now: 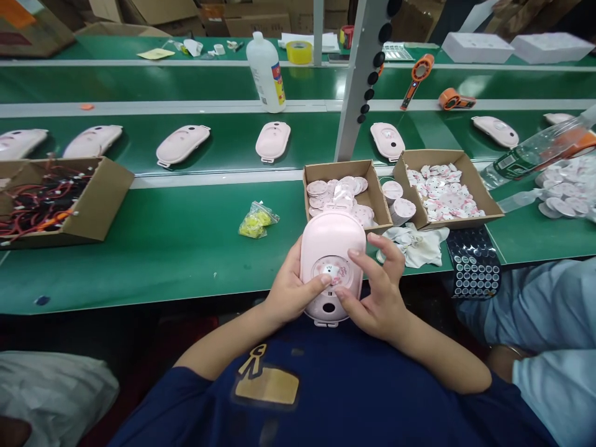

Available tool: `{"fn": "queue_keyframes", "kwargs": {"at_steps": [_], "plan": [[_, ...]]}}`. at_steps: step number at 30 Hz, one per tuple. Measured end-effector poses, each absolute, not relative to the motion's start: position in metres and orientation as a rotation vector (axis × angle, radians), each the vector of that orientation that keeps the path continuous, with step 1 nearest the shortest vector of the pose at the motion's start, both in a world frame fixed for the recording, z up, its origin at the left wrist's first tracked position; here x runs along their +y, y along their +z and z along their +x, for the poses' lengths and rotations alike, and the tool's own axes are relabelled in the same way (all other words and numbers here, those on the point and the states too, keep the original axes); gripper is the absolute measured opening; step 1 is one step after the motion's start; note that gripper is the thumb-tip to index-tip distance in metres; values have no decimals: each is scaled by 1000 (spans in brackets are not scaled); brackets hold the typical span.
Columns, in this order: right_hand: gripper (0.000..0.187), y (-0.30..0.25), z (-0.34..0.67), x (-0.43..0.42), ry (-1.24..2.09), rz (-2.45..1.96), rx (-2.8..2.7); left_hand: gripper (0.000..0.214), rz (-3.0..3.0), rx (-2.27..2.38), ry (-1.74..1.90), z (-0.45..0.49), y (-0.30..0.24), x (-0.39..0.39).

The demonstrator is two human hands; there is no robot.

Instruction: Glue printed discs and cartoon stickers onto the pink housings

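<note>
My left hand [291, 288] grips a pale pink rounded plastic case [333, 233] in front of my chest, its thumb pressed on a round printed disc [336, 271] in the case's circular recess. The disc bears a small cartoon face and pink print. Below the recess is a dark oval hole. My right hand [379, 292] is at the case's right side, fingers apart, with thumb and index tips at the recess edge. Just beyond the case stands a cardboard box [382, 217] of pink round discs. Stacked discs [402, 211] sit beside it.
Several pink cases [273, 141] lie along the green conveyor belt. A box of wires [107, 198] is at left, a bag of yellow pieces [257, 220] nearer. At right are a box of white pieces [447, 195], a cloth [414, 243] and a co-worker's blue sleeve [549, 310]. A metal post [358, 74] rises ahead.
</note>
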State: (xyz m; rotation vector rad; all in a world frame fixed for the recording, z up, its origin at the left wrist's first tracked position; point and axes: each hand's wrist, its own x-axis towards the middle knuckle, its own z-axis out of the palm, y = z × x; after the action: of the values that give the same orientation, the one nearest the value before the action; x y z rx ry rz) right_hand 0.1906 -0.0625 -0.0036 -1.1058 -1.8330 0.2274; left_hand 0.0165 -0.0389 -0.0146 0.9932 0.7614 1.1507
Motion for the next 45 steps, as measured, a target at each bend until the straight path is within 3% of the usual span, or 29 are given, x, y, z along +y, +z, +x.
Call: {"fn": "queue_keyframes", "kwargs": {"at_steps": [2, 5, 9, 31, 45], "plan": [[75, -4, 190, -61, 354, -1161, -1776, 76, 1007, 791, 1176, 16, -15, -40], [86, -11, 187, -60, 803, -1168, -1667, 80, 1071, 839, 1229, 13, -17, -43], [76, -16, 183, -63, 1139, -1070, -1582, 81, 1176, 875, 1233, 10, -21, -47], [69, -11, 191, -66, 1051, -1119, -1624, 82, 1170, 872, 1146, 14, -17, -44], [69, -16, 194, -63, 1217, -1052, -1515, 65, 845, 805, 1086, 22, -17, -35]]}}
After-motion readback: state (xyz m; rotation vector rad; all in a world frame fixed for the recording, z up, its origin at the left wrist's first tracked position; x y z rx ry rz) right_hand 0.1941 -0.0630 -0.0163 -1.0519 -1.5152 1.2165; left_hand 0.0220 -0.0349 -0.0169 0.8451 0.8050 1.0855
